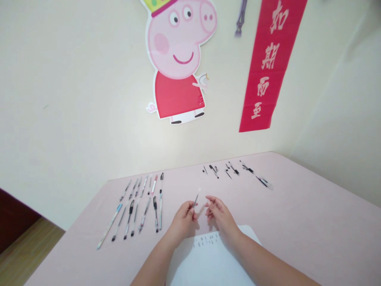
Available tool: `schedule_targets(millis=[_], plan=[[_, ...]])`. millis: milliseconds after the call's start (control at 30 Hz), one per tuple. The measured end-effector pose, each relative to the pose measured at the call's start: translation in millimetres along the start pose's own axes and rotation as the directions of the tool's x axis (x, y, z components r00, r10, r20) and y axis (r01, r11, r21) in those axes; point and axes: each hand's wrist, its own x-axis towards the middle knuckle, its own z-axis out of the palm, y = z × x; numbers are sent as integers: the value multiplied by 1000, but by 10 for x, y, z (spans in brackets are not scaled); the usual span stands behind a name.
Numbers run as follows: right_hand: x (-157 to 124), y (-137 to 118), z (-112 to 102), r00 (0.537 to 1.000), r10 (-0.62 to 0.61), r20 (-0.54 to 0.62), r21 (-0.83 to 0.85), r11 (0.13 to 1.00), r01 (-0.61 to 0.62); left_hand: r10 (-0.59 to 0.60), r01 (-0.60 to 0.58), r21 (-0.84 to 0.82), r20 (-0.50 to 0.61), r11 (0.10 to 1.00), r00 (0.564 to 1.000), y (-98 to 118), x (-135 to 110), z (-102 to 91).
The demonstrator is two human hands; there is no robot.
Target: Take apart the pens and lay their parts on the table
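My left hand [185, 219] is closed around a slim pen [196, 198], which points up and away with a dark shaft and a pale upper end. Its lower part is hidden by the fingers. Just to the right, my right hand [219, 214] is raised with its fingers loosely bent and apart, and nothing shows in it. Both hands are over the near middle of the table, by the top edge of a white sheet [208, 264] with small dark marks in rows.
Several pens [131, 214] lie in two rows on the left of the pink table [297, 222]. Pen parts [232, 169] are scattered in small groups at the back right, including a clear-and-black piece [264, 182]. A wall [89, 119] rises behind the table.
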Motion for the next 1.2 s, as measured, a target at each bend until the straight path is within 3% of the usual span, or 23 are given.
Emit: schedule_targets(millis=[100, 167, 333, 567, 867, 1000, 1200], plan=[[37, -30, -43, 1000, 22, 10, 93, 995, -23, 5, 5, -58, 168, 998, 986, 45, -59, 62], [51, -29, -61, 1000, 23, 17, 113, 993, -25, 11, -10, -8, 208, 1000, 978, 41, -78, 70], [36, -22, -47, 998, 14, 56, 34, 999, -16, 159, -173, 135, 107, 976, 981, -10, -58, 81], [-28, 10, 1, 987, -23, 157, -147, 988, 47, 235, -231, 259, 17, 938, 972, -27, -45, 114], [-34, 61, -13, 981, -21, 195, -314, 946, 82, 324, -319, 361, 48, 876, 945, -72, -54, 132], [-46, 93, -32, 962, -62, 265, -441, 880, 178, 305, -310, 424, 81, 851, 949, -41, -75, 107], [-17, 143, -52, 958, -39, 285, -525, 829, 191, 250, -286, 516, 140, 807, 958, -46, -72, 79]])
